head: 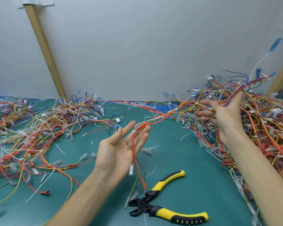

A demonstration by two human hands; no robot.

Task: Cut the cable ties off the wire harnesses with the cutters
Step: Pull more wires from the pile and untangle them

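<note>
Several uncut ties (176,109) on harness (157,119), which lay across flat-palmed left hand (119,152) and right hand (225,116); cutters (148,203) lay unused, 5 o'clock.

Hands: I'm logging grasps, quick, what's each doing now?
Left hand: open, palm up, wire harness draped across its fingers.
Right hand: open, same harness lying across its palm.

Bright, even, diffuse light; its source cannot be told. Shadows on the tabletop (178,160) are faint and soft. Slight sheen on the cutters (149,205) handles. Wide-angle warp: the post (44,51) leans and the tabletop's far edge bows. Blue tag (275,44) at top right is smeared by motion blur. Wires (268,128) at the right edge and the bottom-left corner are soft; the centre is fairly sharp.
</note>
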